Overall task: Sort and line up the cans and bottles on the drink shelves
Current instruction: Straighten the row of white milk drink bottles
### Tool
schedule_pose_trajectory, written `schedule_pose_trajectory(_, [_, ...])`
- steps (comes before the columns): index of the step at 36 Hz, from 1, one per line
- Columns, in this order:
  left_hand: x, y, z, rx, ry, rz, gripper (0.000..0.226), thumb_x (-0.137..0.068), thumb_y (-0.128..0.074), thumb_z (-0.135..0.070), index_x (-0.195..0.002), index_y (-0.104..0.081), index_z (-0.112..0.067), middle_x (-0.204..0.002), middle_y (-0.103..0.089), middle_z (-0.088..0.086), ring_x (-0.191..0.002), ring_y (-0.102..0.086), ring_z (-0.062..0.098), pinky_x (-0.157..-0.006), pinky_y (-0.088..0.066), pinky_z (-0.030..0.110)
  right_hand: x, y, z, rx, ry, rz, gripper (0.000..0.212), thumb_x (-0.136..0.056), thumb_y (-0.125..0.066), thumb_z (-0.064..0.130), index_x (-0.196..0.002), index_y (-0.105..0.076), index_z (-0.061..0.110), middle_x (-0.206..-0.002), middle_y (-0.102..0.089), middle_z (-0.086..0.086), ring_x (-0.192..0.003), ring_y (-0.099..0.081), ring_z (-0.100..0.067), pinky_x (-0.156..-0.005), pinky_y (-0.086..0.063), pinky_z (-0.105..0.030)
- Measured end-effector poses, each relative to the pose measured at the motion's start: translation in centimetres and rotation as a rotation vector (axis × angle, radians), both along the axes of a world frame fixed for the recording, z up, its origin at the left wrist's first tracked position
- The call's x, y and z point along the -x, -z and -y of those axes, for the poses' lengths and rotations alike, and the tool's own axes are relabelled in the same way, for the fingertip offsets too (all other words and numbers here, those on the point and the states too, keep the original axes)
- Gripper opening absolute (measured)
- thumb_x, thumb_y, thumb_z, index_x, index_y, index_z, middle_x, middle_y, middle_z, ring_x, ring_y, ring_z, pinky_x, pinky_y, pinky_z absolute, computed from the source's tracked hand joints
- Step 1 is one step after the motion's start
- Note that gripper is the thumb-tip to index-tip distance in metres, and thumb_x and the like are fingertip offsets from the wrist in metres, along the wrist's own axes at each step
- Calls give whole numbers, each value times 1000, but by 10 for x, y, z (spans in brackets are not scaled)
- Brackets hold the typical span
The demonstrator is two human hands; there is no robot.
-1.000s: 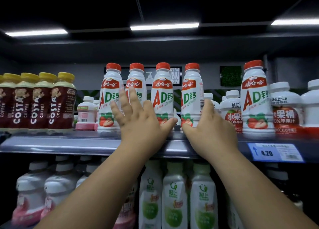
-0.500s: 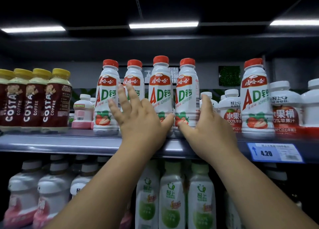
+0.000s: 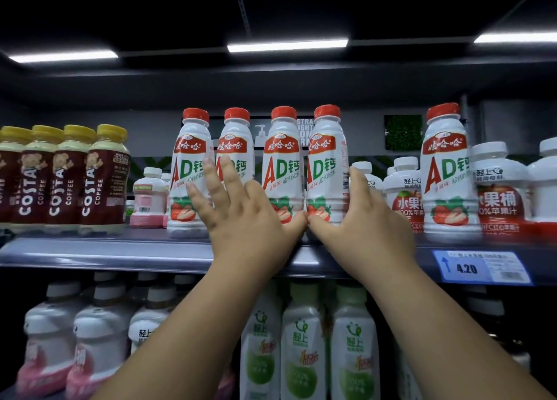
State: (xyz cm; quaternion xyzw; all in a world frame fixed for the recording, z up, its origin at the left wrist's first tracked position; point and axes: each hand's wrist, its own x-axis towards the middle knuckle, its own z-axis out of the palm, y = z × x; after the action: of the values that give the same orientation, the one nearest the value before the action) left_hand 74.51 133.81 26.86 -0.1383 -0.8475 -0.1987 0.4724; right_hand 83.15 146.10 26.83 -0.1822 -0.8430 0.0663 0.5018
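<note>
Both forearms reach up to the shelf edge (image 3: 105, 253), well left of the blue price tag (image 3: 482, 268). The thumbs, apart a second ago, now meet tip to tip. The left hand (image 3: 241, 219) lies open, its fingers spread and straight across the fronts of the first AD bottle (image 3: 188, 164) and the second AD bottle (image 3: 236, 146). Its thumb is at the foot of the third AD bottle (image 3: 281, 164). The right hand (image 3: 361, 222) presses flat on the fourth AD bottle (image 3: 327, 164), forefinger straight up its right side and thumb across its base. That bottle stood off with a gap before and now touches the third, so the row is tighter. All four are upright on the shelf above and left of the tag: white bodies, red caps, strawberry labels facing out. A fifth AD bottle (image 3: 443, 170) stands alone just above the tag. Farther left of the tag stand the Costa coffee bottles (image 3: 69, 176).
</note>
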Motion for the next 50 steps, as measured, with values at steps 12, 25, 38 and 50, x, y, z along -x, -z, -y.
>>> schedule_pose_trajectory(12, [-3,2,0,-9,-19,33,89,-82,-22,-82,-132,-42,-11,-164,13,18,-145,28,42,-115,12,66,1,2,-5,-35,-32,-1,93,-86,-53,70,-155,-11,24,-139,-57,-5,-117,-59,-31,-85,-47,-40])
schedule_pose_trajectory(25, [1,1,0,-54,45,33,87,-83,-29,-80,-135,-34,-11,-164,13,16,-146,26,41,-115,10,66,3,2,-8,-93,-39,21,93,-87,-49,73,-156,-10,25,-138,-59,-3,-117,-61,-30,-76,-43,-37])
schedule_pose_trajectory(38, [-3,8,3,-43,263,-204,79,-80,-40,-65,-147,-19,-29,-164,-4,14,-152,8,36,-119,7,60,-4,4,-5,-93,-97,-140,85,-88,-53,66,-155,-24,23,-135,-59,1,-120,-56,-24,-97,-42,-42])
schedule_pose_trajectory(50, [-26,5,-27,249,431,-422,69,-81,-44,-57,-143,-46,-29,-157,-35,13,-149,-20,37,-118,-14,62,-64,18,-82,38,61,-338,73,-81,-72,34,-145,-40,22,-143,-41,-9,-128,-39,-31,-108,-35,-46])
